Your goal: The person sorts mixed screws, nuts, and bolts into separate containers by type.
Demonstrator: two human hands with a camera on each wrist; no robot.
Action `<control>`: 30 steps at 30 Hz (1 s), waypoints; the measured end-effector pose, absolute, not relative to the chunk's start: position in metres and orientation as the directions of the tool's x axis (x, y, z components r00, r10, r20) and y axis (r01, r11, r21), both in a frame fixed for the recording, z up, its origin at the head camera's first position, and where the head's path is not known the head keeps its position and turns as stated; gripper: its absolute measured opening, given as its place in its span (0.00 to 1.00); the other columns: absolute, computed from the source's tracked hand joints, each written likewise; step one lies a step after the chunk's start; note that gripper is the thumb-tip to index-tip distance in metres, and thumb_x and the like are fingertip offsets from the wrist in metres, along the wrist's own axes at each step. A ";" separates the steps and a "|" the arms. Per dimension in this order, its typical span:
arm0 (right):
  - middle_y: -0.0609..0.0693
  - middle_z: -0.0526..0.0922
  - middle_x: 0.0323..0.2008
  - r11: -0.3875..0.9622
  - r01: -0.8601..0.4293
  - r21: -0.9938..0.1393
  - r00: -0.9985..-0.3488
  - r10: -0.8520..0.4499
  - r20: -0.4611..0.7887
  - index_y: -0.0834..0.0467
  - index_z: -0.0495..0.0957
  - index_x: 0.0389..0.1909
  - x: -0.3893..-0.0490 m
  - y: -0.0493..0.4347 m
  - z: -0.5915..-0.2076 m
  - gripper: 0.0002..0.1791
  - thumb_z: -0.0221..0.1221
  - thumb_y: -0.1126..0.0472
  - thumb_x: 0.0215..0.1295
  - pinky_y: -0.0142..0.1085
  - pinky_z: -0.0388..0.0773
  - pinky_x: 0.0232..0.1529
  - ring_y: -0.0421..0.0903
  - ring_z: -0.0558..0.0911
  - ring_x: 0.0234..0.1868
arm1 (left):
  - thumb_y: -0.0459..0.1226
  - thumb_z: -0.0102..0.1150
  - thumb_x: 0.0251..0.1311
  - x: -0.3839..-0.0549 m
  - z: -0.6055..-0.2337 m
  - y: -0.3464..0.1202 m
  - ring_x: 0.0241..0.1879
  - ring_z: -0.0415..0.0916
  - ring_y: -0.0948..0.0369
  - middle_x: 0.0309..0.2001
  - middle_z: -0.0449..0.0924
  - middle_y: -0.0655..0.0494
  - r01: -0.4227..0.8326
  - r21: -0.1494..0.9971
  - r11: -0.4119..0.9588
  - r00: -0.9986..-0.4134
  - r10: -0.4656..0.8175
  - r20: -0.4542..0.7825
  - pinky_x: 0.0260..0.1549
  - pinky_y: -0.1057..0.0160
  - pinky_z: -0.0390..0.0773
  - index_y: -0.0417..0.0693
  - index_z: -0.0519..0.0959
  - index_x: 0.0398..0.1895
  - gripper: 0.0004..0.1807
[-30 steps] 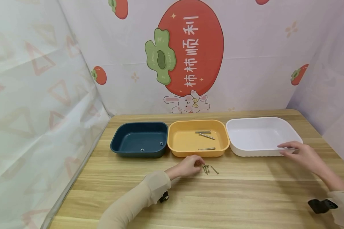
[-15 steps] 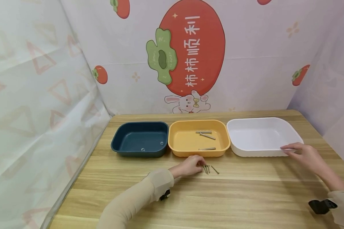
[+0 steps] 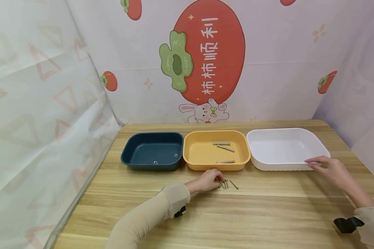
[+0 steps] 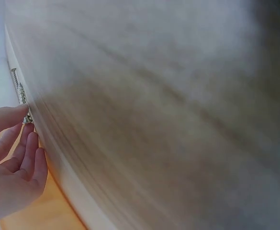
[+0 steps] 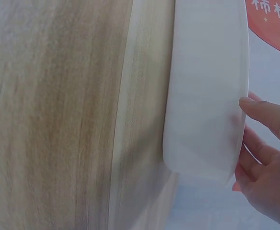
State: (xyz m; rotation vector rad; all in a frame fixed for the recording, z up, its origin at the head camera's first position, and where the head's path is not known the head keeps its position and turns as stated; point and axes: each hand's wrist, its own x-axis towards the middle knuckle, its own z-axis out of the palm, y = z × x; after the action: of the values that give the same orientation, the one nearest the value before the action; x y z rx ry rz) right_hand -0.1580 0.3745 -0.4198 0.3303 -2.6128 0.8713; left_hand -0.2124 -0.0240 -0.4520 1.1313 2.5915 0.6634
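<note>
Several slim brass-coloured screws [image 3: 226, 184] lie on the wooden table in front of the yellow tray [image 3: 216, 167]. My left hand [image 3: 208, 180] reaches in from their left, fingertips at the nearest ones. In the left wrist view, thumb and index finger of the left hand [image 4: 20, 153] pinch the head end of a screw [image 4: 21, 93]; the fingers partly cover it. On the right, my right hand [image 3: 331, 171] holds the near right rim of the white tray [image 3: 277, 166]. The right wrist view shows the thumb of the right hand [image 5: 269, 148] outside that rim, with the other fingers behind it.
Three trays stand side by side along the back of the table [image 3: 237, 218]. Two small nuts lie in the dark blue tray [image 3: 152, 167] at left. Inside the yellow tray are three longer silver bolts [image 3: 225, 148]. A printed cloth [image 3: 268, 86] hangs behind.
The left hand has edged slightly right along the screws, its fingertips closer over the leftmost one. My right hand stays at the white tray's rim, its fingers drawn slightly right.
</note>
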 end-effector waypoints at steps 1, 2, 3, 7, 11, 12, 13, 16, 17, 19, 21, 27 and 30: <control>0.18 0.70 0.31 0.780 -0.329 -0.531 -0.906 -0.103 0.410 0.63 0.80 0.30 -0.158 0.374 -0.420 0.04 0.60 0.67 0.52 0.20 0.61 0.29 0.12 0.62 0.35 | 0.31 0.60 0.50 -0.212 -0.452 -0.024 0.31 0.69 0.69 0.31 0.75 0.58 0.637 0.491 0.595 -0.669 0.743 -0.032 0.33 0.78 0.66 0.44 0.78 0.32 0.05; 0.18 0.70 0.31 0.779 -0.329 -0.533 -0.907 -0.103 0.409 0.63 0.80 0.30 -0.157 0.374 -0.420 0.04 0.60 0.67 0.52 0.19 0.61 0.29 0.12 0.62 0.35 | 0.31 0.60 0.50 -0.213 -0.452 -0.025 0.31 0.69 0.69 0.30 0.75 0.58 0.644 0.487 0.590 -0.663 0.748 -0.030 0.32 0.78 0.66 0.44 0.78 0.31 0.05; 0.18 0.70 0.31 0.778 -0.327 -0.536 -0.908 -0.102 0.407 0.62 0.80 0.30 -0.157 0.374 -0.421 0.04 0.60 0.67 0.52 0.19 0.60 0.30 0.11 0.62 0.36 | 0.31 0.60 0.50 -0.213 -0.452 -0.025 0.30 0.68 0.69 0.30 0.74 0.58 0.650 0.485 0.585 -0.657 0.753 -0.028 0.32 0.78 0.66 0.44 0.78 0.31 0.04; 0.18 0.70 0.31 0.767 -0.330 -0.550 -0.908 -0.099 0.407 0.62 0.80 0.30 -0.157 0.374 -0.421 0.04 0.61 0.67 0.52 0.17 0.60 0.31 0.11 0.62 0.36 | 0.32 0.60 0.51 -0.214 -0.450 -0.026 0.29 0.66 0.69 0.29 0.73 0.58 0.667 0.478 0.572 -0.634 0.773 -0.041 0.30 0.78 0.65 0.44 0.78 0.29 0.02; 0.18 0.70 0.31 0.761 -0.342 -0.551 -0.902 -0.101 0.420 0.63 0.80 0.30 -0.158 0.374 -0.422 0.04 0.60 0.68 0.52 0.16 0.60 0.31 0.12 0.63 0.36 | 0.33 0.59 0.53 -0.214 -0.448 -0.026 0.29 0.65 0.70 0.29 0.71 0.60 0.675 0.458 0.578 -0.619 0.782 -0.074 0.30 0.78 0.64 0.45 0.79 0.29 0.02; 0.18 0.70 0.31 0.759 -0.346 -0.552 -0.901 -0.103 0.422 0.63 0.80 0.30 -0.158 0.374 -0.422 0.04 0.60 0.68 0.52 0.16 0.60 0.31 0.12 0.63 0.36 | 0.34 0.59 0.53 -0.214 -0.447 -0.026 0.29 0.65 0.70 0.29 0.71 0.60 0.676 0.453 0.582 -0.617 0.782 -0.084 0.30 0.78 0.64 0.45 0.79 0.29 0.02; 0.18 0.70 0.31 0.757 -0.349 -0.553 -0.899 -0.104 0.425 0.63 0.80 0.30 -0.158 0.374 -0.422 0.04 0.60 0.68 0.52 0.16 0.60 0.32 0.11 0.63 0.36 | 0.34 0.59 0.53 -0.214 -0.447 -0.026 0.29 0.65 0.70 0.29 0.71 0.61 0.674 0.453 0.583 -0.616 0.782 -0.090 0.30 0.78 0.64 0.45 0.79 0.29 0.02; 0.18 0.71 0.31 0.747 -0.356 -0.562 -0.898 -0.107 0.427 0.62 0.80 0.30 -0.158 0.375 -0.423 0.04 0.61 0.68 0.52 0.15 0.59 0.32 0.11 0.63 0.37 | 0.34 0.59 0.53 -0.215 -0.446 -0.026 0.29 0.65 0.71 0.29 0.72 0.61 0.668 0.462 0.583 -0.614 0.783 -0.100 0.30 0.78 0.65 0.45 0.79 0.29 0.02; 0.19 0.71 0.31 0.744 -0.358 -0.564 -0.897 -0.107 0.428 0.61 0.80 0.30 -0.158 0.376 -0.423 0.04 0.61 0.68 0.51 0.15 0.59 0.32 0.11 0.63 0.37 | 0.34 0.59 0.53 -0.215 -0.447 -0.027 0.29 0.65 0.71 0.29 0.72 0.61 0.667 0.468 0.579 -0.612 0.785 -0.098 0.30 0.78 0.65 0.45 0.79 0.29 0.02; 0.19 0.71 0.31 0.741 -0.357 -0.568 -0.898 -0.106 0.426 0.61 0.80 0.30 -0.158 0.376 -0.423 0.04 0.61 0.69 0.51 0.15 0.58 0.33 0.11 0.63 0.37 | 0.34 0.59 0.53 -0.216 -0.448 -0.027 0.28 0.66 0.72 0.29 0.73 0.61 0.664 0.482 0.572 -0.610 0.787 -0.095 0.30 0.79 0.65 0.45 0.79 0.29 0.02; 0.19 0.71 0.31 0.742 -0.358 -0.568 -0.898 -0.107 0.426 0.61 0.80 0.30 -0.157 0.377 -0.424 0.05 0.61 0.69 0.51 0.15 0.58 0.33 0.11 0.63 0.37 | 0.34 0.59 0.53 -0.216 -0.449 -0.027 0.28 0.66 0.72 0.29 0.74 0.61 0.663 0.495 0.561 -0.606 0.791 -0.085 0.30 0.79 0.66 0.45 0.80 0.29 0.02; 0.20 0.72 0.31 0.729 -0.377 -0.571 -0.892 -0.120 0.436 0.62 0.80 0.31 -0.158 0.375 -0.425 0.05 0.61 0.70 0.51 0.14 0.59 0.33 0.12 0.65 0.36 | 0.34 0.60 0.52 -0.213 -0.447 -0.027 0.28 0.67 0.72 0.28 0.74 0.60 0.654 0.526 0.543 -0.618 0.785 -0.043 0.30 0.79 0.66 0.45 0.80 0.28 0.02; 0.19 0.72 0.31 0.723 -0.380 -0.577 -0.890 -0.117 0.441 0.61 0.80 0.30 -0.158 0.375 -0.424 0.05 0.61 0.70 0.51 0.14 0.59 0.33 0.12 0.65 0.36 | 0.34 0.60 0.52 -0.211 -0.444 -0.026 0.28 0.66 0.72 0.28 0.73 0.61 0.651 0.542 0.531 -0.620 0.784 -0.023 0.30 0.79 0.66 0.44 0.80 0.28 0.02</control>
State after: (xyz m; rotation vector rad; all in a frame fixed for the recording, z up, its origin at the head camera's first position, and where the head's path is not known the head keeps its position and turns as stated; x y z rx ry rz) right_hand -0.1577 0.3752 -0.4240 0.3843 -2.5525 0.9722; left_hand -0.2110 -0.0258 -0.4443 1.2036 2.5075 0.7237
